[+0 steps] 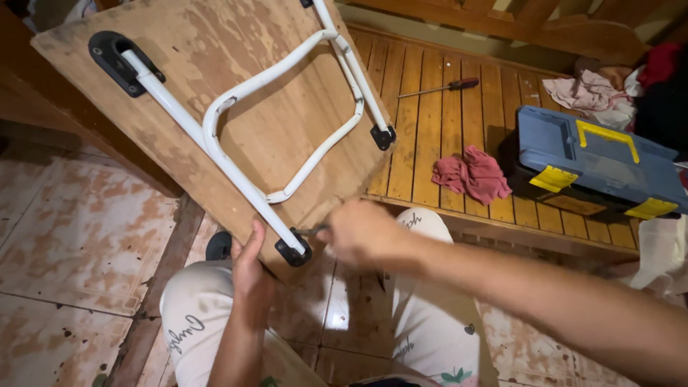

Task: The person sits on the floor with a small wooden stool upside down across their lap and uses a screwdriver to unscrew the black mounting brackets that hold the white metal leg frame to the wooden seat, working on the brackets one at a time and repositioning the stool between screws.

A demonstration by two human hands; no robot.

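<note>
Left hand (251, 276) fingers curled around wooden board (208, 79) edge. Right hand (358, 233) fingers closed on small tool (309, 231) at black bracket (294, 252).

In front of me the slatted wooden counter (430, 122) carries a screwdriver (438, 88), a crumpled pink rag (473, 175), a blue toolbox (595, 161) with yellow latches and a pale cloth (588, 94); the wooden board (215, 93) leans on its edge
</note>
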